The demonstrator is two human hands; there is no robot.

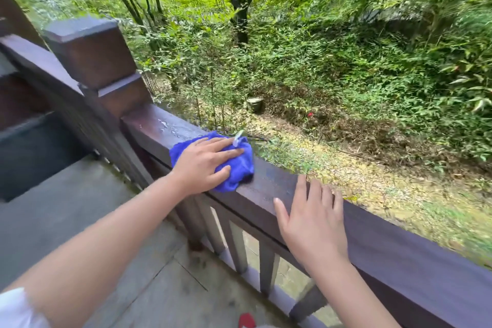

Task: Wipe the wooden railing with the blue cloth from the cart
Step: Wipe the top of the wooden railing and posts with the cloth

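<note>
A dark brown wooden railing [271, 189] runs from a square corner post down to the lower right. The blue cloth [241, 165] lies bunched on the rail's top, with a pale tag sticking up at its far edge. My left hand [205, 164] presses flat on the cloth, fingers spread and pointing right. My right hand [314, 218] rests flat on the rail's near face to the right of the cloth, fingers apart, holding nothing. Water drops shine on the rail left of the cloth. The cart is out of view.
The corner post [93, 53] stands at the left, with another rail running back from it. Balusters [235, 245] stand under the rail. Grey stone paving [111, 224] lies underfoot. Beyond the rail the ground drops to thick green bushes and trees.
</note>
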